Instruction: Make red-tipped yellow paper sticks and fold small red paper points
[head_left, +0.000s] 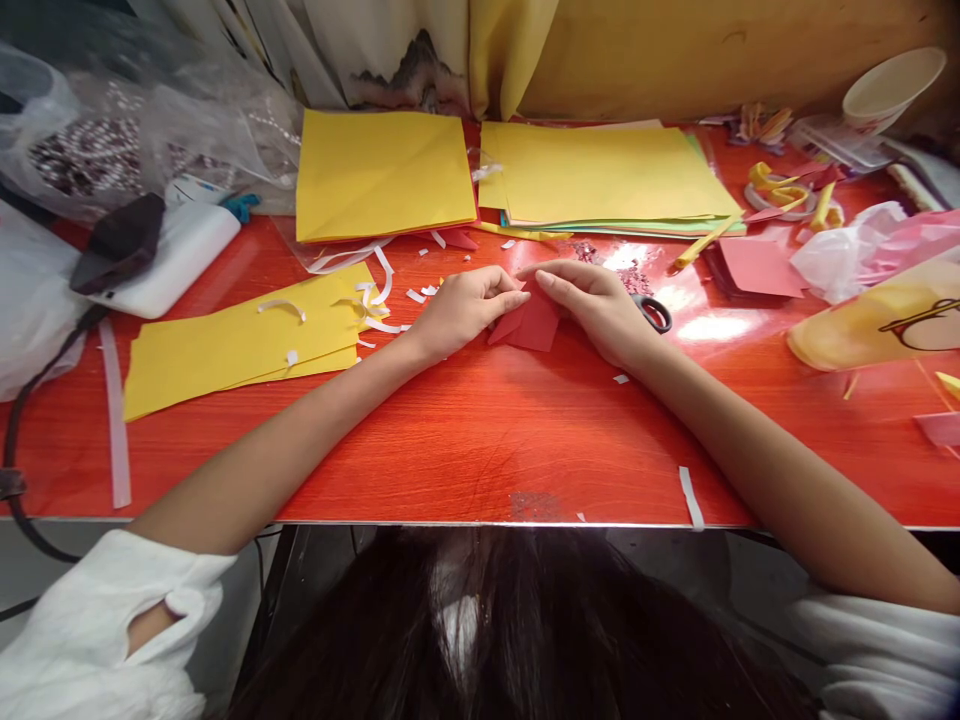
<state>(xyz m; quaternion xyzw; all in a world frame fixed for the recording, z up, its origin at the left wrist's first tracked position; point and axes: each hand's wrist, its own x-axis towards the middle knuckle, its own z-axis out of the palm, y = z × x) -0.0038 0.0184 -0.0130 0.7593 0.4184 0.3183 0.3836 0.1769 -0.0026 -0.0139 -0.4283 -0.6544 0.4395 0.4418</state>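
Observation:
A small folded piece of red paper (534, 325) is between my two hands, just above the middle of the red table. My left hand (480, 305) pinches its upper left edge with thumb and fingertips. From the other side my right hand (586, 298) grips the top right of the paper, thumb in front and fingers curled behind. The paper's lower part shows a crease and a slanted flap at the left. Partly behind my right hand, a black scissors handle (654, 313) sticks out.
Yellow paper strips (240, 345) with white scraps lie left. Yellow sheets (386, 175) and a coloured paper stack (607, 180) stand at the back. Red paper squares (759, 267), a plastic cup (877, 315) and a white cup (892, 90) are right. A white power bank-like box (176, 262) sits far left.

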